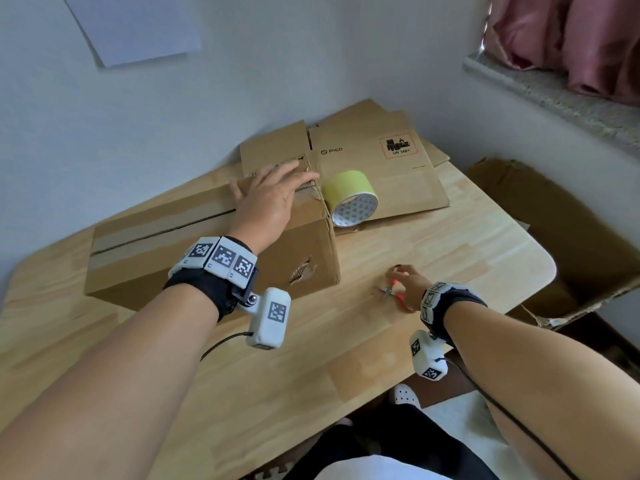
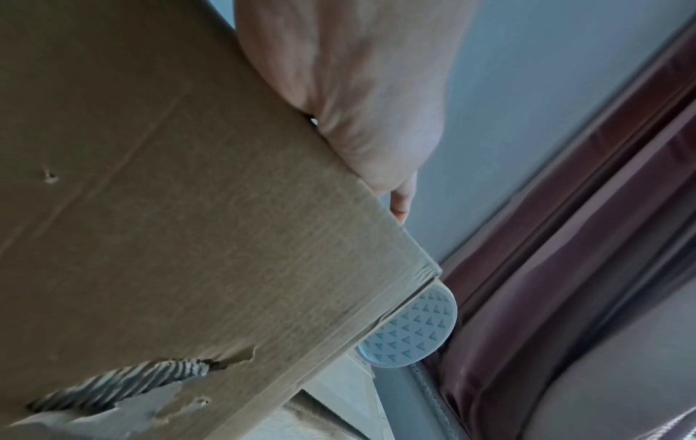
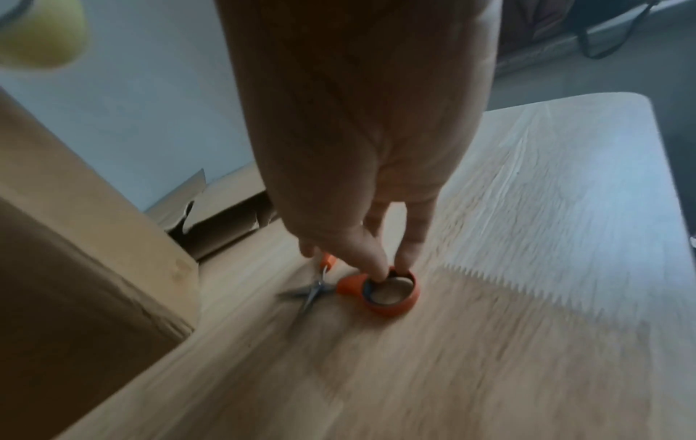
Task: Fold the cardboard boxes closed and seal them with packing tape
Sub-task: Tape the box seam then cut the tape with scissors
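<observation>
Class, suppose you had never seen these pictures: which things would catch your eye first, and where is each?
The yellow-green tape roll stands out, lying on flattened cardboard at the closed cardboard box's right end. The left hand lies flat on that box's top. Near the table's front edge, the right hand fingers the orange-handled scissors.

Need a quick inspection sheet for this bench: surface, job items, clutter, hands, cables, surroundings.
Surface: wooden table.
Job's things: closed cardboard box, side torn; yellow tape roll beside it; flattened boxes behind.
Clutter: nothing seen.
Grippers: left hand flat on the box top; right hand with fingers on the orange-handled scissors, grip unclear.
Cables: black leads from the wrist cameras.
Surroundings: wall, pink curtain, open carton on the floor.
</observation>
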`<state>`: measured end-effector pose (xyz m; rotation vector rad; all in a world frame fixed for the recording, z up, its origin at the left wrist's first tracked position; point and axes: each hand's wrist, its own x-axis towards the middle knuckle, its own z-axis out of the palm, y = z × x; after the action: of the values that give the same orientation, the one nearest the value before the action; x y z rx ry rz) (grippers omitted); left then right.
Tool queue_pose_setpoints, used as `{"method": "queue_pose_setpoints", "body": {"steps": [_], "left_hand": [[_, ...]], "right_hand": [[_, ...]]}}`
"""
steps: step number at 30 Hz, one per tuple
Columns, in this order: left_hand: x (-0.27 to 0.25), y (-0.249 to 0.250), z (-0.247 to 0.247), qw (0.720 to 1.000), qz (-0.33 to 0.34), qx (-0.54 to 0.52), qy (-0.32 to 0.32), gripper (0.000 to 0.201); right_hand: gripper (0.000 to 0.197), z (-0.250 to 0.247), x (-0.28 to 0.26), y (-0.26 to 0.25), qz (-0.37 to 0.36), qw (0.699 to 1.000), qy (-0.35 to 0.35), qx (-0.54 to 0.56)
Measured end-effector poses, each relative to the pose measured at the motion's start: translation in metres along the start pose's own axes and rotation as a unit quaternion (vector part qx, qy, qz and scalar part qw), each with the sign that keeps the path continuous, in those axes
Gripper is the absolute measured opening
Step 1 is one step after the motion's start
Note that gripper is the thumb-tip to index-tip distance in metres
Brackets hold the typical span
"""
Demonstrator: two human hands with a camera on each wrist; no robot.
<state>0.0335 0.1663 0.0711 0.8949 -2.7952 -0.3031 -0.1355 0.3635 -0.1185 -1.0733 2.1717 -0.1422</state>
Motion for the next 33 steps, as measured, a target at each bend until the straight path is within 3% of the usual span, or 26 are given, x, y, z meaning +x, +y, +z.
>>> {"method": "queue_pose_setpoints", "body": {"steps": [6, 10, 19, 22, 24, 29, 33], "left_hand": [[0.000, -0.002, 0.000, 1.000, 0.003, 0.001, 0.001, 0.044], [0.002, -0.004, 0.001, 1.000, 0.002, -0.006, 0.005, 0.044], [0.007, -0.006, 0.002, 1.000, 0.008, -0.009, 0.008, 0.043], [0.007, -0.007, 0.002, 1.000, 0.007, -0.005, 0.005, 0.043], [0.007, -0.007, 0.002, 1.000, 0.005, -0.003, 0.003, 0.043], [0.010, -0.007, 0.000, 1.000, 0.013, -0.006, 0.000, 0.043], [0.009, -0.008, 0.000, 1.000, 0.010, -0.007, -0.004, 0.044]], "right_hand": [[0.043, 0.012, 0.002, -0.011, 0.093, 0.990, 0.053, 0.089], [0.025, 0.012, 0.000, -0.011, 0.118, 0.988, 0.075, 0.061], [0.021, 0.004, -0.007, -0.007, 0.119, 0.991, 0.064, -0.015], [0.025, 0.005, -0.002, -0.007, 0.128, 0.989, 0.069, 0.038], [0.022, 0.000, -0.004, -0.013, 0.141, 0.980, 0.057, 0.129], [0.020, -0.026, -0.013, -0.033, 0.178, 0.904, 0.054, 0.385], [0.019, -0.044, -0.013, -0.042, 0.181, 0.766, 0.068, 0.613]]}}
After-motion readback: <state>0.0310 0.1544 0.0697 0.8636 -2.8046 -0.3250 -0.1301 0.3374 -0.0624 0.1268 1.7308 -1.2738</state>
